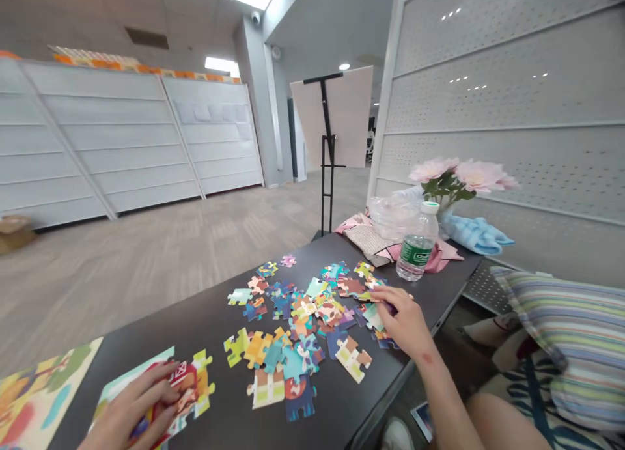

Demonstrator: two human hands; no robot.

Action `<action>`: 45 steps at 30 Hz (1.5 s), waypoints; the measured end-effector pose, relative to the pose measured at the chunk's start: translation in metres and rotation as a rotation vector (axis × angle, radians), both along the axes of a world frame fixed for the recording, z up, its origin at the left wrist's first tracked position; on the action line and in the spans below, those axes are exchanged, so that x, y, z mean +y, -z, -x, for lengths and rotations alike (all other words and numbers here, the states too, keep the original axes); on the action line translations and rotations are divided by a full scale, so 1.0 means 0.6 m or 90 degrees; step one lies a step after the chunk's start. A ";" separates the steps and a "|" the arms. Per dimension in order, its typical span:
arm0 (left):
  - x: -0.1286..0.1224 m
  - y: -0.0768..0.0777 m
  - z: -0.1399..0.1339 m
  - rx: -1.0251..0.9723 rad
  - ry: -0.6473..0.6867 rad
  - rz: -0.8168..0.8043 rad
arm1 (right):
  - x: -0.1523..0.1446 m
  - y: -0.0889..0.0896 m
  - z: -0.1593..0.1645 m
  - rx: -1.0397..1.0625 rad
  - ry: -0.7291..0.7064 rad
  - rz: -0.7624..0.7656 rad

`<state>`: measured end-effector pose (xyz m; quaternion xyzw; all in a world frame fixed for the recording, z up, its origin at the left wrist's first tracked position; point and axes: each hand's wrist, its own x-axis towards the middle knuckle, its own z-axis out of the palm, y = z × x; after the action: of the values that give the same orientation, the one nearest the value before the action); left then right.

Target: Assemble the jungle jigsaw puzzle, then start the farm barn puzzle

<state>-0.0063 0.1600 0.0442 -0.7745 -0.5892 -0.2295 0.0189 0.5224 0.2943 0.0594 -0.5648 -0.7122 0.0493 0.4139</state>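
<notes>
At the lower left, my left hand (141,404) lies with its fingers spread over a partly joined section of jigsaw puzzle (193,388), covering much of its picture. My right hand (403,316) reaches in from the right, its fingertips touching loose pieces on the pile's right edge. Its thumb and fingers look apart, and no piece is seen lifted. Between the hands spreads a heap of colourful jigsaw pieces (303,310), several overlapping. A cream and brown piece (354,359) and a dark blue piece (300,401) lie on the near side of the heap.
The dark table (219,411) bears a printed sheet (43,388) at its left end. Toward its far right stand a water bottle (417,245), crumpled clear plastic (390,219), pink cloth (444,256), blue cloth (478,234) and pink flowers (478,175). A striped cushion (581,346) lies right.
</notes>
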 end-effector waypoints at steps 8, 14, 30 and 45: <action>-0.016 -0.056 -0.041 -0.013 -0.034 0.135 | -0.089 -0.029 0.149 -0.159 -0.169 -0.015; -0.022 -0.060 -0.036 -0.017 -0.023 0.167 | -0.163 -0.021 0.245 -0.280 -0.307 0.067; -0.029 -0.061 -0.042 -0.054 0.022 0.140 | -0.157 -0.042 0.330 -0.239 -0.345 0.152; -0.033 -0.066 -0.048 -0.066 0.000 0.137 | -0.161 -0.019 0.319 -0.152 -0.356 -0.001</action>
<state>0.0228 0.1405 0.0839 -0.7591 -0.6108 -0.2044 -0.0945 0.3311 0.1977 0.0707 -0.3482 -0.8839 0.0941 0.2978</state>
